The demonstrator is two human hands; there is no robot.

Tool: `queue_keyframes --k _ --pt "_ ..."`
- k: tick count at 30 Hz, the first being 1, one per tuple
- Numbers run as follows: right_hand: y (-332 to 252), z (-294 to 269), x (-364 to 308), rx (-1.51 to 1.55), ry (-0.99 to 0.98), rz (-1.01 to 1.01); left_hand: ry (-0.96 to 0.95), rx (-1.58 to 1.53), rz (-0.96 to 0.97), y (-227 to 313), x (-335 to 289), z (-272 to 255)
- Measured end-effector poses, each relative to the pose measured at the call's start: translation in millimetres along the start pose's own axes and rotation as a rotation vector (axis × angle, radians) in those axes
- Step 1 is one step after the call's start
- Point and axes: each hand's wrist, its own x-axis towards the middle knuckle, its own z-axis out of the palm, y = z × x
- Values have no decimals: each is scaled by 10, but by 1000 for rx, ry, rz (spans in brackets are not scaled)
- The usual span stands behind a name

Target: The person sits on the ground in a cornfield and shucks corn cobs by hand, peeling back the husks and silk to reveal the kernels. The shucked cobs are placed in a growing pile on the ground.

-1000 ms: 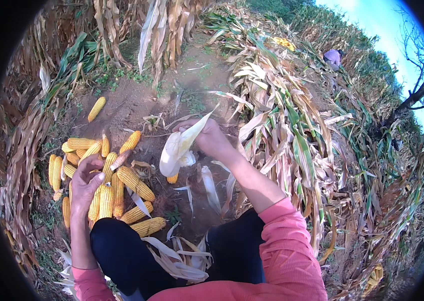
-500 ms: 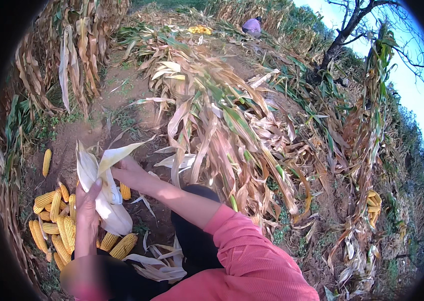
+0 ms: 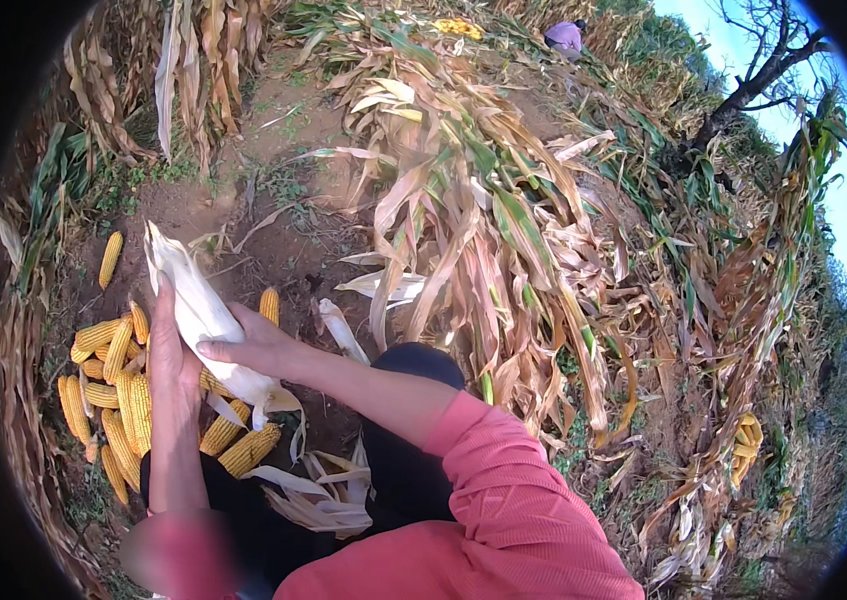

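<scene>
An ear of corn (image 3: 205,308), wrapped in pale dry husk, lies slantwise between my hands with its pointed end toward the upper left. My left hand (image 3: 171,335) grips it from the left side. My right hand (image 3: 261,348) is closed round its lower part, the thumb lying across the husk. Whether kernels show on its far side is hidden. Beneath and left of my hands is a pile of husked yellow corn ears (image 3: 133,400). One bare ear (image 3: 110,260) lies apart beyond the pile, and another (image 3: 269,305) sits just past my right hand.
Loose husks (image 3: 328,500) lie by my knee (image 3: 413,365). A long heap of cut corn stalks (image 3: 503,240) runs away to my right. Standing dry stalks (image 3: 143,80) line the left. Far off are a yellow corn pile (image 3: 458,28) and a bent-over person (image 3: 565,38).
My right hand has come down from the loose husk leaf near the top to the ear's lower part. The spread leaves now lie closer along the ear. The whole view has shifted slightly.
</scene>
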Motion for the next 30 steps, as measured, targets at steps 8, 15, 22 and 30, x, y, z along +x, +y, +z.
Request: queue_keyframes --k 8,15,22,30 --pt "-204 96 -57 0 -20 118 6 -10 73 196 51 -114" --pt "-164 55 -36 -51 -117 155 50 8 70 237 159 -228" --pt "-207 88 -41 -105 -106 130 -9 81 140 291 197 -357" --pt "-235 121 -22 -208 -91 116 35 55 182 265 298 -504"
